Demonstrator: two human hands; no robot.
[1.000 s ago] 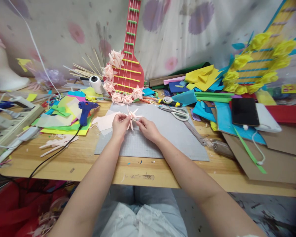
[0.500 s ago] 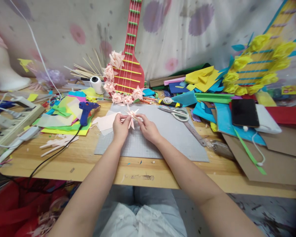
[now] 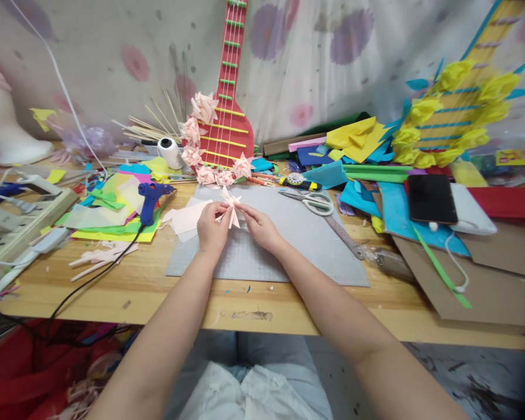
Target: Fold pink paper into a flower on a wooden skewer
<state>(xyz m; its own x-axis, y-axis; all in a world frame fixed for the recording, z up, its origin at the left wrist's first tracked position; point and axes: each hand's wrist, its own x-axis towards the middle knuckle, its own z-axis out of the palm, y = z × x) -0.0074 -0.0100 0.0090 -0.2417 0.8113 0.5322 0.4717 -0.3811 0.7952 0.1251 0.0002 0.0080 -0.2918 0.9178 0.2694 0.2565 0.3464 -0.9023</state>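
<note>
Between my two hands is a pale pink paper flower with pointed petals, held above the grey cutting mat. My left hand pinches it from the left. From the right, my right hand grips its edge with thumb and fingers. Pale pink paper sheets lie left of my left hand. Behind the flower stands a red lute-shaped craft with yellow and green bars, strings and pink paper flowers along its lower left edge.
A blue glue gun rests on coloured paper at left, its cord crossing the table. Scissors and a metal ruler lie on the mat's right. A black phone sits among papers and cardboard.
My fingers have shifted slightly on the pink flower, and its petals are turned a little. The whole view has moved slightly; the other things stay in place.
</note>
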